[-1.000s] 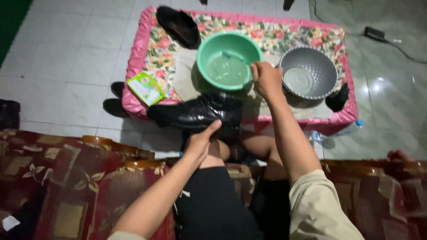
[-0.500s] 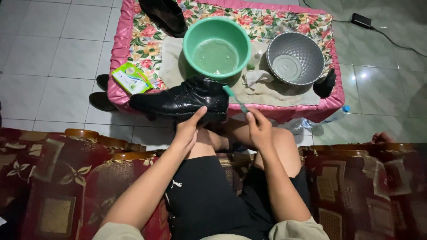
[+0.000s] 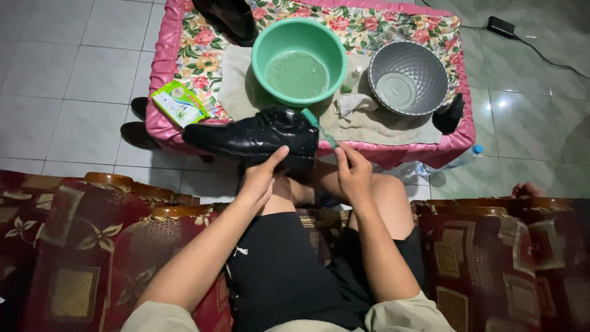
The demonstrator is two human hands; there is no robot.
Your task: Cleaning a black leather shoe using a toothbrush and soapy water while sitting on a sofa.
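Left hand (image 3: 261, 178) cupped under the heel end of a glossy black shoe (image 3: 255, 136), thumb up against its side, fingers closed around the sole from below. Shoe held level over the knees, toe pointing left, just at the near edge of the low table (image 3: 169, 80) with the floral cloth and pink trim. Right hand (image 3: 352, 175) pinched shut on a green toothbrush (image 3: 318, 127), head of the brush pressed against the heel of the shoe (bristles too small to make out). Behind the shoe on the table: a green basin (image 3: 299, 58) with soapy water, a grey ribbed bowl (image 3: 408, 79) to its right, a crumpled white rag (image 3: 353, 104) between them, all on a pale towel (image 3: 369, 126). Green packet (image 3: 178, 103) near the table's left edge. Second black shoe (image 3: 227, 18) at the far left corner.
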